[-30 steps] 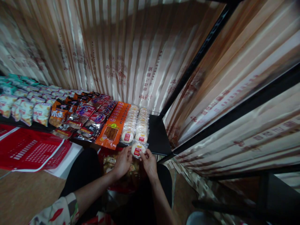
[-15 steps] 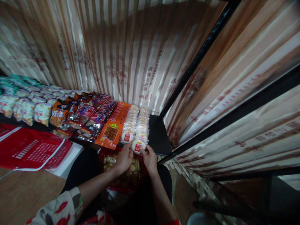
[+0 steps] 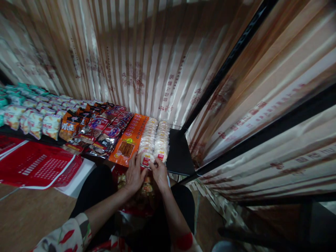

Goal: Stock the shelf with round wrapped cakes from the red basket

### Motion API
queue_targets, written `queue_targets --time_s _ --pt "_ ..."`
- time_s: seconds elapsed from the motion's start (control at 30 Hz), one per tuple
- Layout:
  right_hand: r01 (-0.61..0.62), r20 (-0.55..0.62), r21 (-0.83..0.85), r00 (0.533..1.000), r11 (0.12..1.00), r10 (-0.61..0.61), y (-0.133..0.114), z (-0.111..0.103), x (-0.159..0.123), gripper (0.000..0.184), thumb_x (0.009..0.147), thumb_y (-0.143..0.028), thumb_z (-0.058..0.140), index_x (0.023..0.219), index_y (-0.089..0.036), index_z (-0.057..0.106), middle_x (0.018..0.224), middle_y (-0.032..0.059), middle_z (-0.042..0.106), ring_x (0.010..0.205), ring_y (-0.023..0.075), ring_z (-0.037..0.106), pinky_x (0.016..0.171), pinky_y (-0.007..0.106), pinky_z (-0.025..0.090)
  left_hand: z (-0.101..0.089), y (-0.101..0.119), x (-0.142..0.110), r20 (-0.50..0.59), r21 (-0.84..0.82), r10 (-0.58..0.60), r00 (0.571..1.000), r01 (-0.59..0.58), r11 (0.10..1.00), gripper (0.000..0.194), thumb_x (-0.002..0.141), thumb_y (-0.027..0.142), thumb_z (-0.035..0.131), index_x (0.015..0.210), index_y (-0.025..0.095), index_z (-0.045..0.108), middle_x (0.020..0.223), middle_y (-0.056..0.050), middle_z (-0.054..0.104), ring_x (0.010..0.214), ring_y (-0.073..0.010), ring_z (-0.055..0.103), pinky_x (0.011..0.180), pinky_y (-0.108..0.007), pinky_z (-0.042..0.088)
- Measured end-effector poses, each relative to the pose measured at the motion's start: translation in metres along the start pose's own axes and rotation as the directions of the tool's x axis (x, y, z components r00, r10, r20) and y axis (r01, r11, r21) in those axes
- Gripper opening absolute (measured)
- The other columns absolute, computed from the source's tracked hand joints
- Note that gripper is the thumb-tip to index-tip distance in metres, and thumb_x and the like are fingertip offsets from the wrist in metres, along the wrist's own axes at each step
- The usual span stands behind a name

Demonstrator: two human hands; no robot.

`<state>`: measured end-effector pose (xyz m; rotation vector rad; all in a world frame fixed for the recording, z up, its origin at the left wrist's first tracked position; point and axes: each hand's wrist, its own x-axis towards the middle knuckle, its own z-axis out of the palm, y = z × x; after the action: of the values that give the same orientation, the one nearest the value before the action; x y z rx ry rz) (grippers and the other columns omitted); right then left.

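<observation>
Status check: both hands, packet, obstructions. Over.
Left hand and right hand at front white packet, left row; grip unclear. Orange packet close beside left fingertips.

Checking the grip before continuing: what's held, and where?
Round white snack in clear plastic, seemingly by its side edges, between left hand and right hand.

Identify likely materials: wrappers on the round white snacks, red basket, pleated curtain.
Wrappers: probably clear plastic film; glossy highlights, crinkled edges.
Red basket: likely moulded plastic, slight gloss; regular perforations.
Pleated curtain: satin-like fabric, fibre unclear; folds shine in streaks.
</observation>
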<state>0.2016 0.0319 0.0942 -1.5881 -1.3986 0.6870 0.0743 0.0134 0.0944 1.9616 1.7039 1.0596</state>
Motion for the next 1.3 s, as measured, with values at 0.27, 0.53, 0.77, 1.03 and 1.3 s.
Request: queue_targets --time_s 0.27,0.53,0.77,1.03,1.3 --pt "0.025 0.033 -0.028 0.999 0.999 -0.025 -0.006 0.008 0.009 0.020 0.075 -0.036 0.051 0.073 -0.018 0.059 0.064 -0.0009 0.059 0.052 0.0122 0.052 0.053 0.023 0.040 0.013 -0.005 0.012 0.008 0.002 0.022 1.000 -0.022 1.000 0.063 0.080 0.017 0.049 0.137 0.013 0.023 0.137 -0.016 0.030 0.129 -0.0277 0.030 0.103 -0.043 0.034" --pt "0.017 0.035 -0.001 0.999 1.000 -0.017 -0.007 0.011 0.004 0.028 0.081 -0.031 0.043 0.095 -0.014 0.060 0.084 0.0071 0.065 0.064 0.0155 0.062 0.061 0.027 0.048 0.019 -0.006 0.024 -0.012 0.010 0.006 1.000 -0.006 1.000 0.056 0.081 0.016 0.047 0.134 0.013 0.028 0.129 -0.016 0.035 0.124 -0.0269 0.035 0.100 -0.043 0.037" --pt "0.245 -0.218 -0.437 0.905 0.866 -0.366 0.005 -0.006 0.003 0.040 0.089 -0.032 0.035 0.120 -0.017 0.054 0.128 0.0140 0.049 0.119 0.0246 0.042 0.098 0.043 0.035 0.021 -0.007 0.026 -0.020 0.004 0.024 1.000 -0.024 1.000 0.059 0.077 0.007 0.045 0.133 0.016 0.028 0.128 -0.015 0.037 0.123 -0.0259 0.036 0.099 -0.045 0.037" --pt "0.197 -0.091 -0.645 0.940 0.739 -0.330 0.035 -0.009 0.030 0.059 0.087 -0.045 0.040 0.140 -0.025 0.025 0.151 0.0119 0.009 0.134 0.0326 0.013 0.096 0.053 0.032 0.026 -0.008 0.029 -0.027 0.035 0.038 0.999 -0.037 0.999 0.056 0.079 0.009 0.044 0.133 0.017 0.030 0.134 -0.015 0.036 0.127 -0.0269 0.034 0.101 -0.048 0.035" --pt "0.223 -0.072 -0.639 0.936 0.736 -0.345 0.046 -0.007 0.033 0.060 0.087 -0.046 0.039 0.141 -0.024 0.023 0.149 0.0138 0.015 0.132 0.0298 0.022 0.094 0.048 0.038 0.029 -0.008 0.036 -0.012 0.064 0.054 0.998 -0.053 0.997 0.055 0.078 0.006 0.042 0.132 0.014 0.031 0.133 -0.017 0.039 0.125 -0.0262 0.035 0.100 -0.047 0.036"
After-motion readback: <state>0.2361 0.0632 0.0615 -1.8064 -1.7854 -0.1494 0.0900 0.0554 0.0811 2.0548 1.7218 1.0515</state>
